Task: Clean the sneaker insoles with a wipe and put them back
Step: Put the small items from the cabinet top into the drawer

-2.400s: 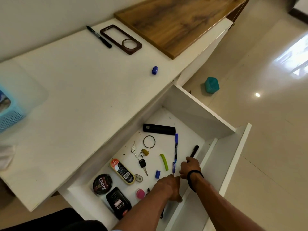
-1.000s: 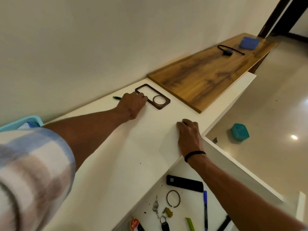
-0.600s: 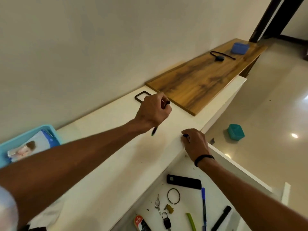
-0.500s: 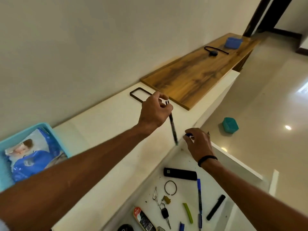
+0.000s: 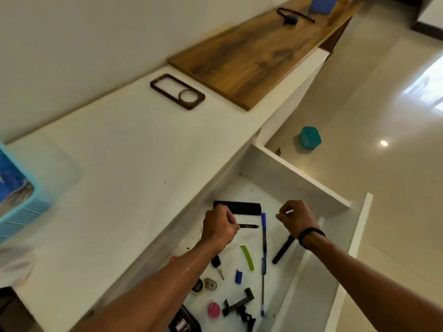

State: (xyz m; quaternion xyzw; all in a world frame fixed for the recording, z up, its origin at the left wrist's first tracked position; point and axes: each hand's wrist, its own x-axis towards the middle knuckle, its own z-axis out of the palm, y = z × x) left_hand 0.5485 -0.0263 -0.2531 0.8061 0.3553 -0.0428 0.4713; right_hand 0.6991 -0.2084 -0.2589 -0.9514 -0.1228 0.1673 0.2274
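With no sneaker, insole or wipe in view and the cleaning apparently not begun, the person's left hand [image 5: 219, 227] pinches a dark marker [image 5: 249, 226] over the open drawer [image 5: 340, 202], while the right hand [image 5: 297, 218] hovers with fingers curled, its contents unclear.

1. Open drawer [image 5: 294, 173] projects from the front of the worktop [image 5: 124, 164].
2. On the worktop: frame [image 5: 177, 94] near the wall, board [image 5: 251, 53] to its right, basket [image 5: 16, 195] at far left.
3. In the drawer: bar [image 5: 244, 207] at the back; long pen [image 5: 264, 245] before it, clip [image 5: 247, 257] left of the pen, marker [image 5: 282, 250] right of it.
4. Left hand [image 5: 219, 228] holds a pen [image 5: 249, 226] over the drawer; right hand [image 5: 297, 218] is to its right.
5. Tub [image 5: 310, 137] on the floor, right of the worktop.
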